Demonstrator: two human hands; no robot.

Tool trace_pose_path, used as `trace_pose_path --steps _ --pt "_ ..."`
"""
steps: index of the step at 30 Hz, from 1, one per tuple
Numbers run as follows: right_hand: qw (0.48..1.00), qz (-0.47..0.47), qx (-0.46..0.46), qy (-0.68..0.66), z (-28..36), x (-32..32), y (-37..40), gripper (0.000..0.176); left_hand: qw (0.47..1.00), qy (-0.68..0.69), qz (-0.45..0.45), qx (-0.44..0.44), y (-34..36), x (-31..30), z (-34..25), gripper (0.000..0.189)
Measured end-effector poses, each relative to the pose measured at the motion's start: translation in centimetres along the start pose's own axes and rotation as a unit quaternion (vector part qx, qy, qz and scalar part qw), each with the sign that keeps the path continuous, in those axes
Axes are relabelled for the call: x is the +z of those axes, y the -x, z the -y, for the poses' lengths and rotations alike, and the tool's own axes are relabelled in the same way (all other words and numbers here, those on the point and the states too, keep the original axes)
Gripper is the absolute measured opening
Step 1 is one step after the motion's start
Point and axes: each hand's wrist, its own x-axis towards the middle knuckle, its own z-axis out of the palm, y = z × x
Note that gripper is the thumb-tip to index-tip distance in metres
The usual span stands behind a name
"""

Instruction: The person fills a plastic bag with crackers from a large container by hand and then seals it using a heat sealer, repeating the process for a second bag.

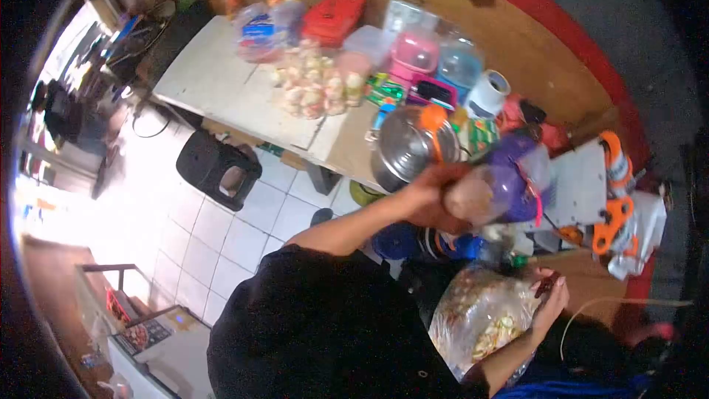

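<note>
My left hand (432, 196) is closed around a clear plastic jar (491, 192) with a purple lid, held tilted on its side above my lap. My right hand (550, 295) pinches the upper edge of a clear plastic bag (480, 318) that holds pale yellow and pinkish chips. The bag rests against my black shirt, just below the jar. The jar's mouth points toward my left hand, and what is inside looks brownish and blurred.
A white table (214, 74) carries several wrapped snack packs (314, 89), a red box (334, 18), a pink container (415, 52) and a water bottle (459, 63). A steel pot (405, 148) stands by its edge. Orange scissors (613, 225) lie right. A black stool (218, 168) stands on the tiled floor.
</note>
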Motion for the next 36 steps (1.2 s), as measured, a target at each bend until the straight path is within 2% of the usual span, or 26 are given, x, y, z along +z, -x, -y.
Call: trace_pose_path --steps 1,2,3,4,6,8,10,11,13,17,19,23,25,26,27,29,30,31,32,33,35,36 --pt "1.0 0.003 -0.006 -0.011 -0.2 2.0 -0.6 0.043 0.98 -0.091 0.012 0.174 1.6 -2.2 -2.0 0.075" --pt "0.999 0.033 0.007 -0.017 -1.2 3.7 -1.1 0.043 0.907 -0.376 -0.113 0.153 3.8 -2.4 -6.1 0.079" --pt "0.997 0.054 0.043 -0.039 -0.1 6.1 -1.3 0.044 0.846 -0.456 -0.197 0.192 5.1 -5.4 -7.8 0.081" --pt "0.996 0.049 0.051 -0.045 -0.4 8.4 -1.7 0.045 0.782 -0.525 -0.237 0.238 6.7 -8.0 -9.9 0.077" --pt "0.994 0.025 0.089 -0.059 -1.3 13.7 -2.1 0.046 0.722 -0.553 -0.295 0.293 10.3 -13.0 -13.2 0.064" --pt "0.988 0.058 0.132 -0.045 -2.2 17.5 -1.9 0.045 0.707 -0.52 -0.4 0.267 13.9 -19.6 -15.1 0.061" --pt "0.983 0.08 0.163 -0.03 -2.5 20.8 -1.1 0.044 0.638 -0.534 -0.486 0.266 17.0 -26.1 -16.8 0.06" --pt "0.982 0.089 0.164 -0.02 -3.0 21.8 -0.7 0.043 0.642 -0.53 -0.487 0.264 18.4 -29.0 -17.4 0.06" --pt "0.976 0.094 0.197 -0.02 -2.6 23.6 0.3 0.043 0.588 -0.517 -0.585 0.214 19.8 -33.3 -19.1 0.06" --pt "0.972 0.08 0.219 0.015 -0.8 26.1 1.3 0.042 0.613 -0.496 -0.59 0.171 18.0 -39.2 -22.2 0.064" --pt "0.954 0.099 0.281 0.028 0.4 26.6 0.9 0.042 0.612 -0.6 -0.451 0.252 16.8 -42.6 -23.0 0.072" --pt "0.963 0.077 0.259 0.02 1.3 27.5 0.3 0.041 0.643 -0.589 -0.436 0.223 16.3 -43.7 -23.7 0.073" --pt "0.966 0.06 0.251 0.022 0.2 27.5 -0.1 0.041 0.626 -0.577 -0.454 0.262 17.2 -44.2 -22.9 0.072" --pt "0.969 0.048 0.24 0.021 -0.4 27.3 -0.2 0.04 0.59 -0.608 -0.454 0.276 17.8 -44.1 -22.7 0.07" --pt "0.966 0.067 0.247 0.026 1.4 27.8 -0.7 0.04 0.56 -0.618 -0.484 0.266 18.3 -44.5 -21.8 0.068" --pt "0.968 0.072 0.24 0.0 1.1 28.2 -1.3 0.038 0.496 -0.647 -0.524 0.244 18.4 -44.4 -20.7 0.059" --pt "0.962 0.075 0.247 0.089 1.8 28.3 -1.8 0.034 0.53 -0.608 -0.53 0.261 18.8 -45.8 -19.4 0.056" --pt "0.965 0.06 0.244 0.075 2.3 28.9 -2.0 0.031 0.555 -0.551 -0.585 0.214 18.5 -45.8 -18.8 0.055" --pt "0.969 0.071 0.215 0.099 1.9 28.9 -2.3 0.03 0.656 -0.439 -0.558 0.255 18.2 -47.5 -17.8 0.053" --pt "0.964 0.087 0.198 0.156 2.5 29.0 -2.6 0.029 0.599 -0.511 -0.565 0.246 18.0 -48.4 -17.7 0.049" --pt "0.976 0.104 0.186 0.051 0.0 28.4 -2.6 0.02 0.579 -0.545 -0.561 0.231 17.5 -49.1 -18.2 0.048" --pt "0.974 0.08 0.209 -0.016 -1.6 28.5 -2.4 0.025 0.586 -0.54 -0.551 0.249 17.4 -49.5 -18.2 0.048"
